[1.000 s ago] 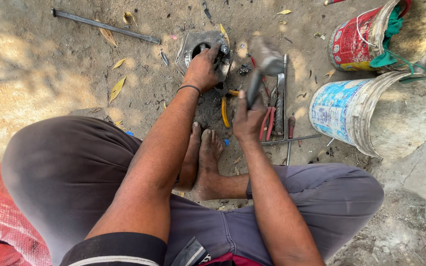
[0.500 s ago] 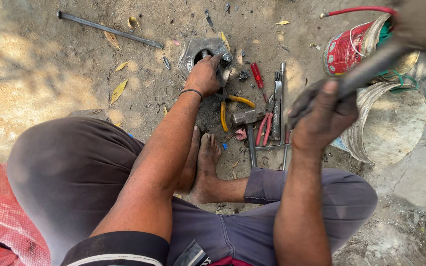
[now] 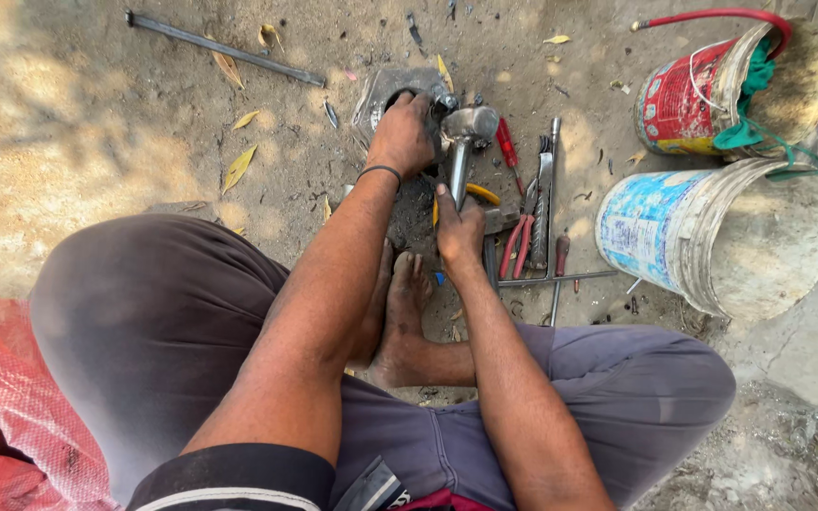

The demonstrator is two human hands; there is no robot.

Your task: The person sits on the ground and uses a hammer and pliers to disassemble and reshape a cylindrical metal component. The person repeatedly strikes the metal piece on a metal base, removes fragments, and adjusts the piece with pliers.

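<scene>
Mid-strike: left hand (image 3: 401, 135) pressed flat on grey metal casting (image 3: 392, 87) (steadying it). Right hand (image 3: 459, 230) clenched round steel-headed hammer (image 3: 466, 128), head resting at the casting's edge. Fitting apparently unfinished.

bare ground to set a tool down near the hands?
Free: dirt left of the left hand, between the long bar and the knee, only leaves there. Crowded: right of the right hand and hammer, pliers and screwdriver run up to the two buckets.
</scene>
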